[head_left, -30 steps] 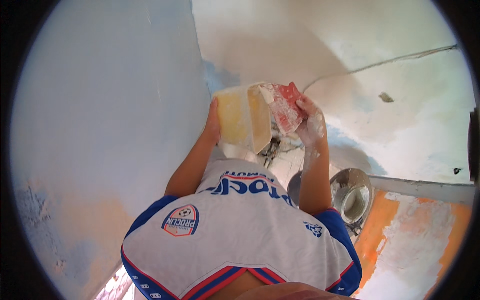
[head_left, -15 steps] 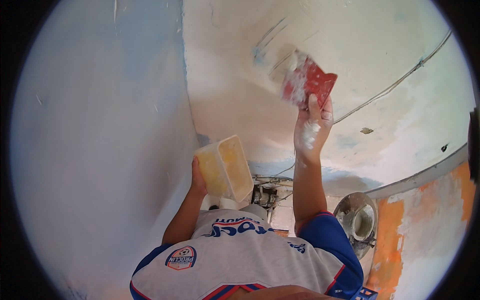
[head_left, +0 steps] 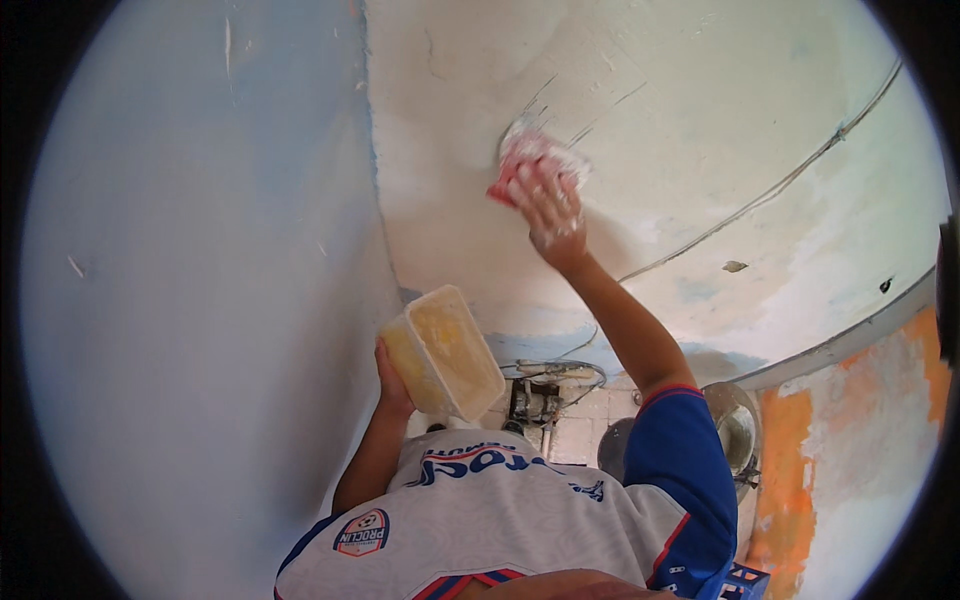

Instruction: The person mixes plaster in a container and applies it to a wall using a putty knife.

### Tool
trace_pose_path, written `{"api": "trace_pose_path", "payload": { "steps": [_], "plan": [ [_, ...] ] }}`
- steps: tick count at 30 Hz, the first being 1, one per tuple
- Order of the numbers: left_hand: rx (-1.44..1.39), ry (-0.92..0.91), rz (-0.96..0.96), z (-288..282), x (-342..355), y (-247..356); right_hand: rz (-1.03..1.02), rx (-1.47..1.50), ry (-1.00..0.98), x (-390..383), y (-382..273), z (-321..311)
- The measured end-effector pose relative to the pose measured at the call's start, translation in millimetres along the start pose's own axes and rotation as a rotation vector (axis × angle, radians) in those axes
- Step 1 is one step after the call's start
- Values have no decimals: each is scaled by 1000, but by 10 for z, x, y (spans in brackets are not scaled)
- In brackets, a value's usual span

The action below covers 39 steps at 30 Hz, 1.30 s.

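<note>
My right hand (head_left: 550, 212) is on a red plastic filler spreader (head_left: 508, 184), fingers pressed along its face. The spreader is smeared with white filler and lies against the pale wall (head_left: 470, 235), just below some dark scratch lines. White smudges cover the back of the hand. Low on the left, my left hand (head_left: 392, 378) grips a yellowish rectangular plastic tub (head_left: 455, 350) by its side. The tub is tilted, so its opening and the pale residue inside show.
A bluish wall (head_left: 210, 280) meets the pale one at a corner on the left. A thin cable (head_left: 770, 185) runs across the pale wall. Below are a round metal basin (head_left: 738, 425), a small machine with hoses (head_left: 535, 400) and an orange patchy wall (head_left: 785, 480).
My right hand has swung left and turned over, bringing the spreader flat onto the wall. The tub in my left hand has dropped slightly and turned its opening more into view.
</note>
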State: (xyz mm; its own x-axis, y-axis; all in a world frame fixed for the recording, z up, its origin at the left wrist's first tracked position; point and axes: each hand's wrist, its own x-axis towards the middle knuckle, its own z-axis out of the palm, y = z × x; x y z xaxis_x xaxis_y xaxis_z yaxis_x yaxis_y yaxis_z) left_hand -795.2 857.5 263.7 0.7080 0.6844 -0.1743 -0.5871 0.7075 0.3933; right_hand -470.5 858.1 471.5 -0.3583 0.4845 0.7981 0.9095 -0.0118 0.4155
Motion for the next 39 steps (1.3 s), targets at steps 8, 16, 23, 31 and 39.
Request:
{"api": "trace_pose_path", "payload": {
  "steps": [8, 16, 23, 31, 39],
  "plan": [
    [-18, -63, 11, -26, 58, 16, 45, -86, 285, 791, 460, -599],
    [-41, -101, 14, 76, 139, 67, -153, 162, -168, -372, -136, -54],
    [-24, -27, 57, -71, 45, 165, 53, 6, 281, 641, 380, -467],
    [-40, 9, 59, 100, 100, 241, -72, 85, -61, -179, -7, 139],
    [-48, -15, 72, 81, 45, 261, 43, -53, 246, 585, 328, -461]
  ]
}}
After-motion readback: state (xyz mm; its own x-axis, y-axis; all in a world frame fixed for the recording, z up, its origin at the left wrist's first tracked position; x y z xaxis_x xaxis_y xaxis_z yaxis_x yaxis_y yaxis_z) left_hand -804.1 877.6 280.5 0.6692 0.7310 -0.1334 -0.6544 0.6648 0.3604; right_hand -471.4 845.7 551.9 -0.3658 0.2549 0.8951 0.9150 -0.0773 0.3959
